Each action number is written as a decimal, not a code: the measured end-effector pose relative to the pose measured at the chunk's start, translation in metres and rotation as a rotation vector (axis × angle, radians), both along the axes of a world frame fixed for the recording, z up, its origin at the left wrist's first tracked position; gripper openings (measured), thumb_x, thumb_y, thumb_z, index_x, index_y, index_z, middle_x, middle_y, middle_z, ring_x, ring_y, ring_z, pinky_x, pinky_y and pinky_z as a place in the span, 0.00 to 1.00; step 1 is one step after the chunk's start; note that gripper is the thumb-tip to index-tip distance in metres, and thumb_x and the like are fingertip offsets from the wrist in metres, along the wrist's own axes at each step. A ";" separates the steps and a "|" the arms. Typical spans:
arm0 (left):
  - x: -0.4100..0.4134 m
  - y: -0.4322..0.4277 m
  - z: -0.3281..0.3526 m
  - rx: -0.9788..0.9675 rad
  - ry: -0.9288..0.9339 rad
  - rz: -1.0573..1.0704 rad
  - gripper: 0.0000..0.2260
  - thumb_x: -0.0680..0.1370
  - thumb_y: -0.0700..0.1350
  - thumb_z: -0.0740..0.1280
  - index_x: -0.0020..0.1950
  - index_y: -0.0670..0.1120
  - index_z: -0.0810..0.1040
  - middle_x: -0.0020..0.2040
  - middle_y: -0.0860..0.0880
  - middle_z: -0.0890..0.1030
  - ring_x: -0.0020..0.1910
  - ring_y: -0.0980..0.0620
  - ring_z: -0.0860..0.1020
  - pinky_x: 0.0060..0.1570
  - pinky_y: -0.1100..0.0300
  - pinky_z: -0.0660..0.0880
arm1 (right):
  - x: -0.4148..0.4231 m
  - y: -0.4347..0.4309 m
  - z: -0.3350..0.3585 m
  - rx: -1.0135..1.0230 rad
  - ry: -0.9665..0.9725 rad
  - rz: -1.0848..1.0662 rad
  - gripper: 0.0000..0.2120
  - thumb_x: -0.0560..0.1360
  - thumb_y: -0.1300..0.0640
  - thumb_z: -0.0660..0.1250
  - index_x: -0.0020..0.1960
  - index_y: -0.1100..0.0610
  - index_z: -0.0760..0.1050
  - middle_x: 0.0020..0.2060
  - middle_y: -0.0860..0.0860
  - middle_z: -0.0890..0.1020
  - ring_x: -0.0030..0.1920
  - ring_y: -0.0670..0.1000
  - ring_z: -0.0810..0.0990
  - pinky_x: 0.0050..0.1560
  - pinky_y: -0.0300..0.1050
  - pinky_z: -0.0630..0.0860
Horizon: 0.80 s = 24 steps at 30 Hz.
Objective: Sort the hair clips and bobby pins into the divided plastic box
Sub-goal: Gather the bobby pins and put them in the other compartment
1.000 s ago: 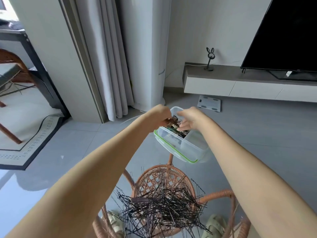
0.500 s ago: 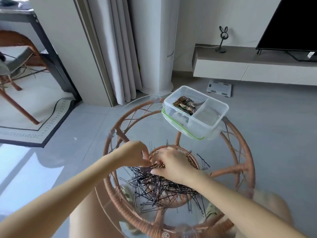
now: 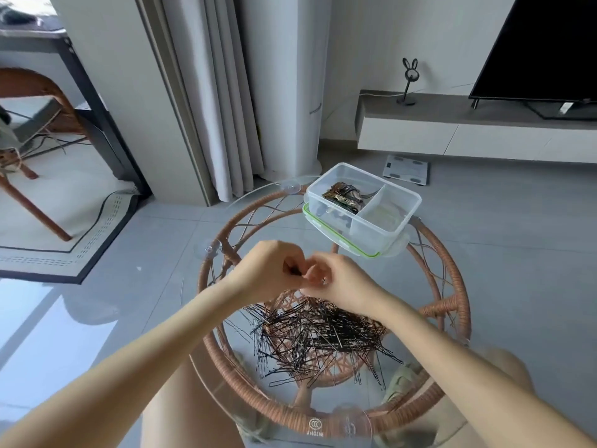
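A heap of black bobby pins [image 3: 323, 337] lies on the round glass top of a rattan table [image 3: 452, 270]. At the table's far edge stands the clear divided plastic box [image 3: 400, 218] on its green-rimmed lid. Its left compartment holds brown and dark hair clips [image 3: 344, 197]; the right one looks almost bare. My left hand [image 3: 274, 270] and my right hand [image 3: 342, 279] meet fingertip to fingertip just above the heap's far side. Both pinch something small and dark, partly hidden by the fingers.
A bathroom scale [image 3: 406, 169] lies on the grey floor beyond the table. A low TV cabinet [image 3: 484, 130] with a rabbit-shaped stand and a black TV is at the back right. Curtains, a rug and a wooden chair are to the left.
Both hands came back from the box to the pin heap, then rose a little with their fingertips pinched together. The head view tilted down and the box stayed in place.
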<state>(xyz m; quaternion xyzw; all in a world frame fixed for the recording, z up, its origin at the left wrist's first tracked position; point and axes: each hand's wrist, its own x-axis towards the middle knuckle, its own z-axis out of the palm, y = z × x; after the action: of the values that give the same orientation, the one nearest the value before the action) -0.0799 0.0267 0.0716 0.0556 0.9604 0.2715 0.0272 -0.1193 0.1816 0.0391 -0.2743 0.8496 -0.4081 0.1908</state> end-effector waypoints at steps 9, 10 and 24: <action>-0.028 -0.003 0.023 0.271 0.100 0.141 0.09 0.73 0.45 0.70 0.52 0.46 0.81 0.45 0.50 0.83 0.46 0.51 0.81 0.53 0.58 0.78 | -0.018 0.020 0.018 -0.305 -0.163 -0.253 0.03 0.79 0.62 0.59 0.47 0.58 0.70 0.32 0.56 0.81 0.31 0.55 0.78 0.30 0.49 0.74; -0.028 -0.006 0.020 0.252 0.112 0.163 0.09 0.74 0.45 0.69 0.53 0.46 0.81 0.46 0.52 0.82 0.47 0.52 0.81 0.52 0.60 0.77 | -0.021 0.022 0.018 -0.300 -0.117 -0.300 0.03 0.79 0.61 0.58 0.47 0.57 0.69 0.31 0.55 0.79 0.29 0.54 0.76 0.27 0.46 0.72; -0.002 -0.053 -0.063 -0.038 0.066 0.338 0.19 0.78 0.57 0.57 0.65 0.52 0.74 0.70 0.49 0.72 0.64 0.48 0.75 0.65 0.53 0.70 | -0.070 0.043 0.021 0.031 0.447 -0.568 0.23 0.78 0.48 0.54 0.38 0.64 0.76 0.33 0.61 0.82 0.39 0.62 0.81 0.41 0.52 0.78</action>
<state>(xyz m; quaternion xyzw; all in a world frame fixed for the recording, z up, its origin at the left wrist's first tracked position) -0.0818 -0.0265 0.0084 -0.0986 0.9615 0.2519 -0.0493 -0.1893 0.2251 0.0600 -0.1071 0.9187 -0.3619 -0.1166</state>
